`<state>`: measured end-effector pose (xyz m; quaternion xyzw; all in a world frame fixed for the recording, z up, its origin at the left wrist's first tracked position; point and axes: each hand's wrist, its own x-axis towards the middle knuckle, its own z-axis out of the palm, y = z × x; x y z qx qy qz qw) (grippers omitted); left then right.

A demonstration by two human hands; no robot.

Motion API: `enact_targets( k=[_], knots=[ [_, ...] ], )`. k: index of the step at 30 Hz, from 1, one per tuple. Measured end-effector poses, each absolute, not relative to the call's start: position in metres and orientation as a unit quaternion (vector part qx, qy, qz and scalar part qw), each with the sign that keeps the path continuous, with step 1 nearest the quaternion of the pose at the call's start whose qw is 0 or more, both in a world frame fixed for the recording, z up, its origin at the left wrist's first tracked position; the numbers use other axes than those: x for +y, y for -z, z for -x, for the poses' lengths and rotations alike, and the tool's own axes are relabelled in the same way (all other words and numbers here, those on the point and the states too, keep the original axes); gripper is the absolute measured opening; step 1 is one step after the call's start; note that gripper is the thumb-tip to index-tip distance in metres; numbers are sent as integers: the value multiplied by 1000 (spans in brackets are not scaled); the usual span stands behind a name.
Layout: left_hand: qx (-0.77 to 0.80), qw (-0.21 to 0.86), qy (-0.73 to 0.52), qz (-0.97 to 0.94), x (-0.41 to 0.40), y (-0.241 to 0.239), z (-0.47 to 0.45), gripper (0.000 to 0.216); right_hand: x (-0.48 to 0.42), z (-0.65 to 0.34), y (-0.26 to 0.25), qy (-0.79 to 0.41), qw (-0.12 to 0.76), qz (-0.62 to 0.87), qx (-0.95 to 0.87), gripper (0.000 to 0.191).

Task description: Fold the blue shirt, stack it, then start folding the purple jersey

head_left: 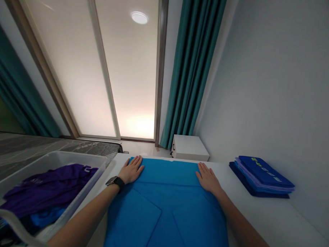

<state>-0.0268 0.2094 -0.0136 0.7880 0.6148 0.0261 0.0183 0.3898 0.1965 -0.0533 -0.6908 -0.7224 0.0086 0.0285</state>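
Note:
A bright blue garment (168, 199), probably a shirt, lies spread on the white table. Its far edge is turned over into a straight band, and two pointed sleeve-like folds lie inward across its middle. Flat on the far left corner rests my left hand (131, 170), fingers stretched out, a dark watch (116, 182) on the wrist. My right hand (208, 177) presses flat on the far right corner with its fingers extended. The near end of the garment runs out of view at the bottom.
To the left stands a white plastic bin (79, 157) holding crumpled purple clothing (47, 188) and blue pieces. A stack of folded clothes (262, 175) sits on the table (260, 220) at right, near the wall. Beyond the table are a white cabinet (190, 148) and a teal curtain (197, 67).

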Motion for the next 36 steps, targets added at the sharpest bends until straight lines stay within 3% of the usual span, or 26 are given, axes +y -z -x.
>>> enact_targets(
  k=[27,36],
  knots=[
    [649,37,-64,-757,226,19,42,59,223,-400,56,-42,45,680,-730,64],
    [664,70,-217,-712,246,23,74,52,238,-421,63,-91,191,709,-673,57]
  ],
)
